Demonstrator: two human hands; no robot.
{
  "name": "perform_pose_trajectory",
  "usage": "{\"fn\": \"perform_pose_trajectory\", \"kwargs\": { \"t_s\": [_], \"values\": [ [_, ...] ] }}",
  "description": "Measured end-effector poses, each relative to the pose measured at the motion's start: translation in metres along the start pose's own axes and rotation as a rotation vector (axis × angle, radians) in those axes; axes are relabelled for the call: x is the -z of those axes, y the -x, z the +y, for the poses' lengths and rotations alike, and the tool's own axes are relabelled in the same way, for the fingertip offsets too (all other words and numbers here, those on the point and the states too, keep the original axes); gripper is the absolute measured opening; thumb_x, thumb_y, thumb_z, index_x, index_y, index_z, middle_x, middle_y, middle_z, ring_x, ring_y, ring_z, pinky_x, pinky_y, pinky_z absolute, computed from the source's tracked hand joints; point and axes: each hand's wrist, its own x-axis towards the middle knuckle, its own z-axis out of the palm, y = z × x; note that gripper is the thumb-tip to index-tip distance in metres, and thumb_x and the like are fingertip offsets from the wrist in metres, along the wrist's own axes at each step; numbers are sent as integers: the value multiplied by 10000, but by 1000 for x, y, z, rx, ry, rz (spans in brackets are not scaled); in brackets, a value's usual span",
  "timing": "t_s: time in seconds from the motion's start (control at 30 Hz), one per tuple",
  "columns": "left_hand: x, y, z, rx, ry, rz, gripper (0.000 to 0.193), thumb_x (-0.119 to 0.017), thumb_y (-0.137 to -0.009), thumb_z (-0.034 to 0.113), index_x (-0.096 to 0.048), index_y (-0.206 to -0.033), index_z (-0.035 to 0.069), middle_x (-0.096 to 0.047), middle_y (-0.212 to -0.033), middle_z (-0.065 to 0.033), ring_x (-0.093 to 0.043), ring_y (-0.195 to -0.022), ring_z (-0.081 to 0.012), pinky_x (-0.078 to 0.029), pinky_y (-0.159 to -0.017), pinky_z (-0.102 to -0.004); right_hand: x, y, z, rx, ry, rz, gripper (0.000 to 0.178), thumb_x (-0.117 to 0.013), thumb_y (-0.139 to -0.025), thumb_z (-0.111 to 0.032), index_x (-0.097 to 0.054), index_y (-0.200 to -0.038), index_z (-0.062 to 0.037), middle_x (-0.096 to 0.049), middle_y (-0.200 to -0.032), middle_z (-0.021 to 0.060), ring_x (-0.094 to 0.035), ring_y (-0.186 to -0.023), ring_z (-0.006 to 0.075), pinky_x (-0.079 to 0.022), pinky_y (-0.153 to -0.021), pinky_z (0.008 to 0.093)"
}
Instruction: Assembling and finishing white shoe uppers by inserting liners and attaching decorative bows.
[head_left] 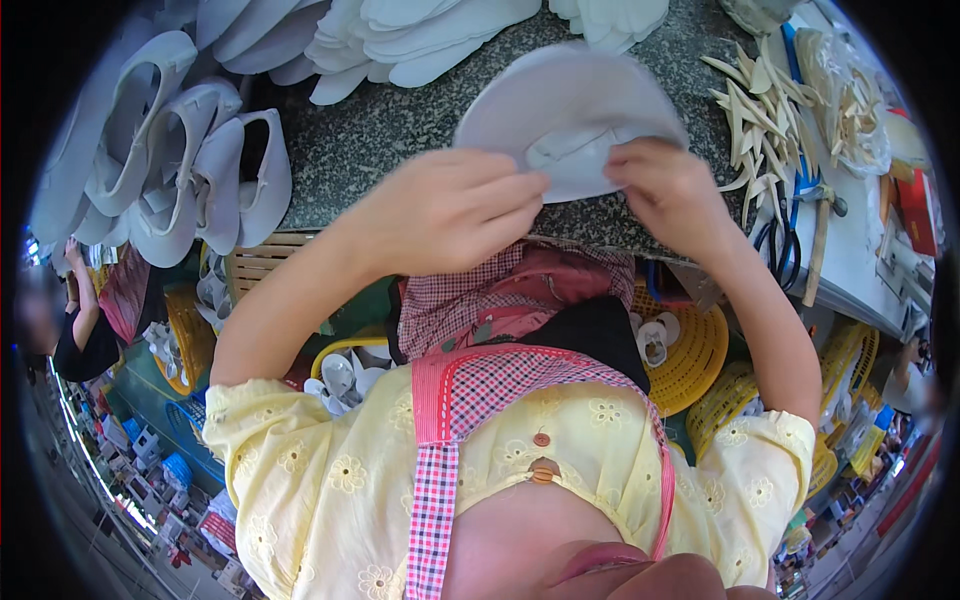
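Over the near edge of the speckled stone worktop [370, 140], both hands hold a white shoe upper [560, 95], blurred by motion. Its broad rounded end points away from me and its opening with a pale inner lining faces me. My left hand [455, 205] pinches the near left edge, fingers closed. On the near right edge, my right hand [665, 190] grips with thumb and fingers closed, slightly blurred. Other white uppers [180, 150] stand crowded together at the left of the worktop.
White insole-shaped pieces [430, 40] lie stacked at the far edge. To the right are curved cream strips [760, 120], a clear plastic bag [845, 95], dark-handled scissors [778, 255] and a wooden-handled tool [818, 250]. Yellow baskets [700, 370] stand below; another person's arm [88, 295] shows far left.
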Motion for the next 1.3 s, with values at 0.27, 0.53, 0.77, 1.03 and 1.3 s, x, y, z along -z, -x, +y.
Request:
{"fn": "perform_pose_trajectory", "kwargs": {
  "t_s": [0.27,0.53,0.77,1.03,1.3],
  "values": [
    [-27,-45,9,767,849,373,562,-767,-608,205,-509,-1066,8,-580,-988,-105,-558,-919,-230,-440,-801,-300,17,-5,-30,-467,-1597,591,147,-536,-799,5,-501,-942,4,-578,-898,73,-554,-836,126,-438,-793,259],
    [-20,-86,25,774,1506,718,593,-757,-590,76,-461,-1098,-2,-561,-1008,-84,-557,-910,-163,-447,-806,-300,14,-14,-43,-487,-1413,723,390,-633,-731,6,-409,-1050,12,-558,-960,113,-552,-882,156,-445,-804,276],
    [-31,-84,28,783,2055,720,530,-702,-613,23,-478,-1092,3,-572,-986,-80,-571,-858,-177,-434,-806,-308,5,-18,-43,-422,-1726,740,524,-691,-673,2,-402,-1110,15,-568,-982,127,-565,-908,177,-465,-800,292],
    [22,-85,-43,539,1532,130,497,-740,-611,153,-550,-1036,-20,-621,-915,-77,-592,-807,-140,-464,-775,-286,36,12,-35,-191,-409,561,322,-700,-650,-31,-533,-924,-3,-605,-863,92,-597,-767,164,-481,-674,262],
    [-27,-98,-73,643,1231,-186,225,-732,-584,26,-644,-791,11,-637,-793,-50,-578,-759,-114,-454,-704,-255,64,184,98,-929,752,811,464,-678,-682,-219,-524,-1091,-64,-534,-1027,122,-477,-972,279,-379,-848,385]
  ]
}}
